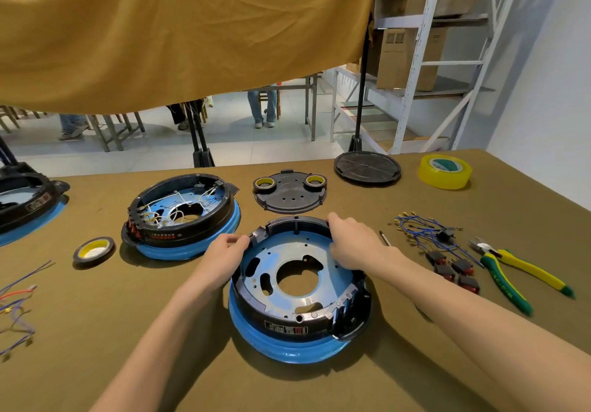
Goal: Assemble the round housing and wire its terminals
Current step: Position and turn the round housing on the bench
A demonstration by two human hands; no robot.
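A round housing (297,319) with a black ring wall and a blue base sits on the table in front of me, its blue inner plate bare of wires. My left hand (224,253) grips the ring's far left rim. My right hand (350,240) curls over the far right rim, fingers inside the wall. A bundle of blue wires with terminals (415,227) and several black and red switches (454,269) lie to the right of the housing.
A second housing (185,216), wired in white, stands at left, and a third (25,203) at the far left edge. Two black covers (289,199) (367,164), tape rolls (93,249) (444,171), yellow-green pliers (511,272) and loose wires (16,303) lie around.
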